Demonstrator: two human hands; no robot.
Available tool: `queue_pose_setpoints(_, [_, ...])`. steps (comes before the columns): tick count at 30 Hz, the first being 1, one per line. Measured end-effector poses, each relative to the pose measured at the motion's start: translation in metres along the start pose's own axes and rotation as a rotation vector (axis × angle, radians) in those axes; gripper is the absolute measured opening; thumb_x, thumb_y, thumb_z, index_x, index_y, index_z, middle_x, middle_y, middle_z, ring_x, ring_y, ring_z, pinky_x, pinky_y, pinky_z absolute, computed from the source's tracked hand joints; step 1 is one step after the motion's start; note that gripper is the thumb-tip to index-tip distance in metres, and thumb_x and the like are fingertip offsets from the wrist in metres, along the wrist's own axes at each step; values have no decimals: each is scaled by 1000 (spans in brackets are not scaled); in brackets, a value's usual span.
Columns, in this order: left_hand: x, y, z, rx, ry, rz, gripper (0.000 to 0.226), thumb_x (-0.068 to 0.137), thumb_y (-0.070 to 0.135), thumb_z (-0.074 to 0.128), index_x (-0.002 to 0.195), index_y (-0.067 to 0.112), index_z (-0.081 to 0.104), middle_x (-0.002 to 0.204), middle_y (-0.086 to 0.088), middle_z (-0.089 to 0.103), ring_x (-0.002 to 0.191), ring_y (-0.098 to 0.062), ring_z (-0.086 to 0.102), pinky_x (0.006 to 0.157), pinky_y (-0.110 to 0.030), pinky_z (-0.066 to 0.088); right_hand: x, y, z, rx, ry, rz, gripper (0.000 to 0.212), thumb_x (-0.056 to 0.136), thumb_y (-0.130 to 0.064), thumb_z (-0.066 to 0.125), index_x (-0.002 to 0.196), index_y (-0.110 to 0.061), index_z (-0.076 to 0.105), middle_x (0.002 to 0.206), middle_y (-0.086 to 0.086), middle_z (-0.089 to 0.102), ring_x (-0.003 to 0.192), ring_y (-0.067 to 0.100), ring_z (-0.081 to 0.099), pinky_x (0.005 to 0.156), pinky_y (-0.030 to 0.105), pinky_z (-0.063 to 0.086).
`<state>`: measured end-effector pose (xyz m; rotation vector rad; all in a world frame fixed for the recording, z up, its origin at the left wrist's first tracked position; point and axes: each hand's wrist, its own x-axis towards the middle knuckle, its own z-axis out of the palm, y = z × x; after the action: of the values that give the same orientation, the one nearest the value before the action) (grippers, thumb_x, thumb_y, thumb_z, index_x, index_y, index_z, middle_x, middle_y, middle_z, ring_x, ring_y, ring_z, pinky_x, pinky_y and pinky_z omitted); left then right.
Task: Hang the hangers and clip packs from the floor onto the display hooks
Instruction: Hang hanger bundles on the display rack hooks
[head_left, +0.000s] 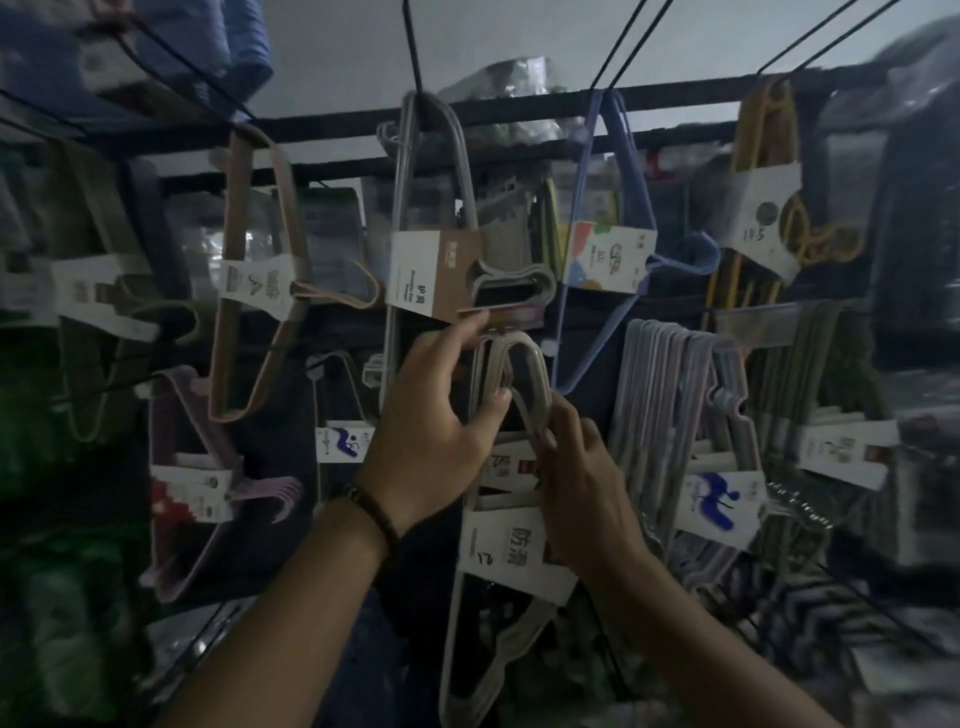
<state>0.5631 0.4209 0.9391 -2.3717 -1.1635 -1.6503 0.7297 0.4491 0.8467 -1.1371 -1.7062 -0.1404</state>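
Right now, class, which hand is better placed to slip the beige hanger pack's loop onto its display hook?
The left hand: its grip reaches up beside the beige plastic hanger pack's loop, while the right hand pinches lower.
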Motion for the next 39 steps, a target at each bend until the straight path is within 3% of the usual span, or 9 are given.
queue_pose_setpoints(6, [-20,-23,18,0,-43,35,67,97,27,71,156,29,39,151,14,43,143,-3,41,119,-32,40,2,13,10,-65,-20,18,58,107,-21,49,159,-29,25,114,5,49,64,27,57,52,49,53])
queue_pose_setpoints(9, [-31,-34,30,27,-42,48,72,97,23,72,158,30,34,155,18,36,145,4,33,119,-20,35,6,21,17,-96,-45,23,58,108,-27,47,159,-31,22,115,5,49,66,29,60,54,43,52])
queue_pose_setpoints(12, [-40,-47,41,87,-71,36,81,97,22,70,164,30,26,166,16,27,155,-1,23,122,-21,27,23,25,24,-100,-5,9,52,106,-29,47,155,-29,30,113,6,51,66,28,58,54,39,48])
queue_pose_setpoints(17, [-48,-77,67,195,-177,-28,83,100,20,63,168,23,16,171,26,-11,159,0,0,127,-26,24,59,34,46,-67,61,-25,50,108,-27,52,155,-30,38,114,5,51,72,24,61,58,29,44])
queue_pose_setpoints(19, [-47,-86,78,204,-208,-60,91,99,20,66,169,22,8,168,26,-26,161,-4,-3,125,-30,32,69,42,57,-70,72,-33,55,107,-25,54,159,-28,35,112,5,49,68,19,56,57,27,45])
queue_pose_setpoints(22, [-41,-102,92,209,-268,-141,105,95,23,71,168,26,-4,163,27,-38,162,-9,3,114,-35,50,78,58,72,-153,39,-21,67,105,-20,56,164,-30,24,116,8,50,71,22,62,58,34,58])
queue_pose_setpoints(26, [-29,-122,112,163,-363,-228,114,96,30,73,165,31,-18,161,31,-39,161,-9,7,123,-38,38,90,76,84,-219,-98,143,50,104,-22,53,152,-27,40,128,13,53,95,32,66,75,42,59])
queue_pose_setpoints(32, [-1,-138,136,150,-349,-291,117,93,31,72,163,32,-22,165,20,-38,161,-15,15,123,-40,39,129,89,98,-372,-114,183,12,101,-20,58,100,-20,69,101,7,70,89,32,72,71,41,60])
queue_pose_setpoints(39, [7,-161,151,146,-315,-390,127,80,47,71,157,46,-30,169,23,-28,148,-25,44,108,-46,54,142,112,124,-271,-134,150,14,101,-25,61,96,-19,73,90,8,73,83,31,73,68,38,62])
